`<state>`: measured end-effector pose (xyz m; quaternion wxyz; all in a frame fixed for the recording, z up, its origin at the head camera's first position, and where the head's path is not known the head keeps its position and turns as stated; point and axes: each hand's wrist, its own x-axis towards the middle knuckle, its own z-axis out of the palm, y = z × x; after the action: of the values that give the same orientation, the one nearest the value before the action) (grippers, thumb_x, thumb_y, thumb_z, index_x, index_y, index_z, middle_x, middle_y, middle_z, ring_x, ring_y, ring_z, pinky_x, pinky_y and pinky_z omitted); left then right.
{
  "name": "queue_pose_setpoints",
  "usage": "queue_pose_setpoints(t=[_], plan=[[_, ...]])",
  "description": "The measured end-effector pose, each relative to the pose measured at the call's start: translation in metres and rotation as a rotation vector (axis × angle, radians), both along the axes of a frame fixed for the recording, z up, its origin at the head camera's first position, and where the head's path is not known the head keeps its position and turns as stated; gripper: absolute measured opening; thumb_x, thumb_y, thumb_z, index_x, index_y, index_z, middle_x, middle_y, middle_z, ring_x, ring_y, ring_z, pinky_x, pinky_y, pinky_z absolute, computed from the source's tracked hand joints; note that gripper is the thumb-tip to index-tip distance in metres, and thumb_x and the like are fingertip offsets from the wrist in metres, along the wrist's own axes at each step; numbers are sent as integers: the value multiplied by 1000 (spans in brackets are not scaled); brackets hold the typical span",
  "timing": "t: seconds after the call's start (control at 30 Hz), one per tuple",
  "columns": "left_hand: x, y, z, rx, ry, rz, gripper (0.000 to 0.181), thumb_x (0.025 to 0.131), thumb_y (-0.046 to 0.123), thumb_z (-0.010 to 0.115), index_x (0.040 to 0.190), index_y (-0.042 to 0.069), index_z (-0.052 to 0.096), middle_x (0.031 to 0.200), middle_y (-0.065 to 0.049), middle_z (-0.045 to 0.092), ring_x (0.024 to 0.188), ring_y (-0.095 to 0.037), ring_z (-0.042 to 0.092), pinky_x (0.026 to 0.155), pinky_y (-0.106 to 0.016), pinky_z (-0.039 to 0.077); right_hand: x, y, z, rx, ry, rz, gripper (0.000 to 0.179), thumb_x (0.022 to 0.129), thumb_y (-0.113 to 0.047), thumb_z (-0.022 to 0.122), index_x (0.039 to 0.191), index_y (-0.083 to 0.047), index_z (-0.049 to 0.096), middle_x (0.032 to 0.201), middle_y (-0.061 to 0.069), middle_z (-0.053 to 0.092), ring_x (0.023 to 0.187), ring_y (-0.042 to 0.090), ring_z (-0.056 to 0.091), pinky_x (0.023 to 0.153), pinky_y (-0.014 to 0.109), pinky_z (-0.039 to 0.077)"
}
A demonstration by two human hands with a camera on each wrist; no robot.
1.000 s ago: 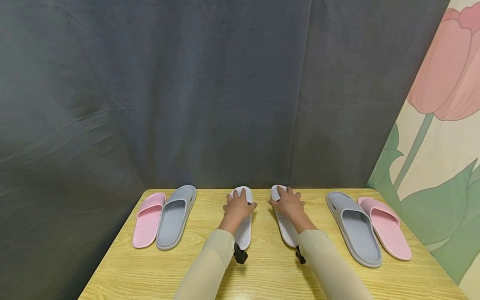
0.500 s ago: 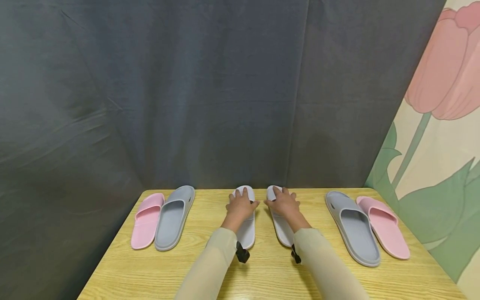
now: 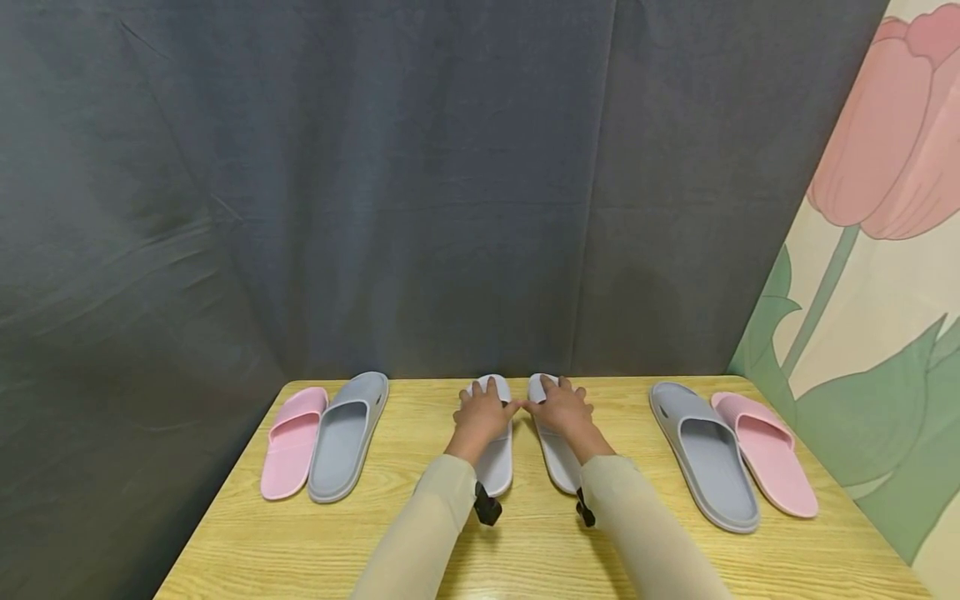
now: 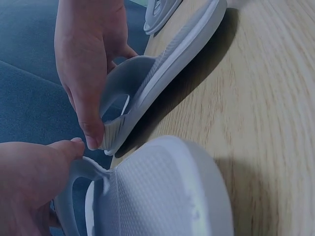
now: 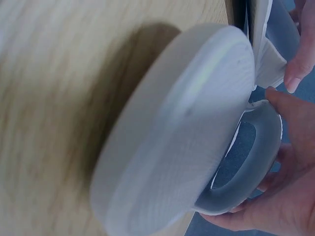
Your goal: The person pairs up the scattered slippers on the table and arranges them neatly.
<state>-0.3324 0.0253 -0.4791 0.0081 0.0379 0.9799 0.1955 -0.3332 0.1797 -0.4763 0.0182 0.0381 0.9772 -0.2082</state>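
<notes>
Left hand [image 3: 480,415] spread across left slipper [image 3: 495,468], right hand [image 3: 564,412] likewise across right slipper [image 3: 558,460]; broad hold probably steadies each. White pair on table [image 3: 528,546], near far edge, toes slightly apart.

The middle slippers [image 3: 497,468] were tinted white, the neighbouring slippers [image 3: 341,450] grey, the outermost slippers [image 3: 288,467] pink. The tabletop [image 3: 300,550] was streaked with yellow wood grain; the wall [image 3: 907,283] was patterned with a pink tulip [image 3: 873,142] and green leaves [image 3: 862,425] on cream; the curtain [image 3: 450,167] was coloured dark grey.
</notes>
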Motion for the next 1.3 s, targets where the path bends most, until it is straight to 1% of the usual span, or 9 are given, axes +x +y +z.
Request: queue_pose_setpoints(t=[0.07, 0.2, 0.33, 0.43, 0.6, 0.73, 0.93, 1.13, 1.3], plan=[[1, 0, 1, 8, 1, 2, 80, 88, 63, 42, 147, 11, 28, 148, -22, 28, 130, -44, 28, 86, -64, 39, 0, -1, 0, 1, -1, -2, 80, 84, -61, 54, 146, -15, 32, 149, 26, 22, 129, 54, 22, 93, 71, 25], [2, 1, 2, 13, -2, 6, 81, 88, 65, 40, 147, 11, 28, 147, -22, 29, 130, -44, 28, 84, -63, 40, 0, -1, -1, 14, 7, -1, 78, 85, -59, 54, 146, -15, 33, 148, 26, 23, 128, 54, 24, 93, 71, 26], [2, 2, 2, 3, -9, 9, 83, 87, 67, 37, 147, 12, 27, 148, -21, 28, 130, -43, 28, 83, -62, 42, 0, -1, -1, 2, 0, -5, 76, 86, -57, 53, 146, -16, 32, 149, 25, 22, 129, 54, 22, 94, 71, 24], [2, 3, 3, 13, -25, 12, 83, 88, 68, 33, 148, 11, 26, 148, -21, 27, 131, -42, 27, 83, -61, 43, 1, -3, 0, -1, -9, -9, 77, 86, -60, 50, 146, -16, 32, 150, 25, 21, 130, 54, 21, 94, 71, 24], [2, 3, 4, 54, -37, 13, 73, 94, 58, 33, 145, 5, 31, 147, -22, 28, 130, -43, 27, 84, -59, 44, 1, -5, 2, 7, -23, -13, 73, 89, -60, 46, 145, -14, 34, 149, 26, 22, 130, 53, 22, 95, 70, 24], [2, 3, 4, 56, -32, 7, 65, 97, 48, 37, 142, 2, 35, 145, -24, 30, 129, -44, 28, 83, -58, 45, 2, -5, 2, -7, -22, -22, 69, 90, -54, 48, 145, -14, 35, 148, 26, 23, 130, 53, 22, 96, 69, 24], [1, 4, 4, 39, -4, 9, 60, 97, 44, 38, 138, 0, 41, 137, -24, 38, 123, -43, 33, 80, -56, 46, 1, -7, 1, 6, -12, -30, 67, 90, -54, 48, 144, -14, 38, 146, 24, 28, 127, 53, 26, 93, 68, 28], [2, 6, 2, 15, 65, 0, 52, 98, 39, 40, 129, -1, 49, 124, -25, 46, 113, -43, 39, 74, -51, 48, 1, -8, 1, -1, -23, -38, 69, 90, -56, 48, 144, -15, 37, 147, 24, 27, 128, 53, 24, 95, 68, 27], [2, 7, 1, -1, 93, -13, 51, 98, 39, 40, 128, -1, 49, 122, -26, 47, 111, -44, 41, 76, -49, 48, 1, -9, 2, -2, -14, -39, 69, 90, -56, 48, 143, -15, 38, 146, 23, 28, 128, 52, 25, 95, 68, 27]])
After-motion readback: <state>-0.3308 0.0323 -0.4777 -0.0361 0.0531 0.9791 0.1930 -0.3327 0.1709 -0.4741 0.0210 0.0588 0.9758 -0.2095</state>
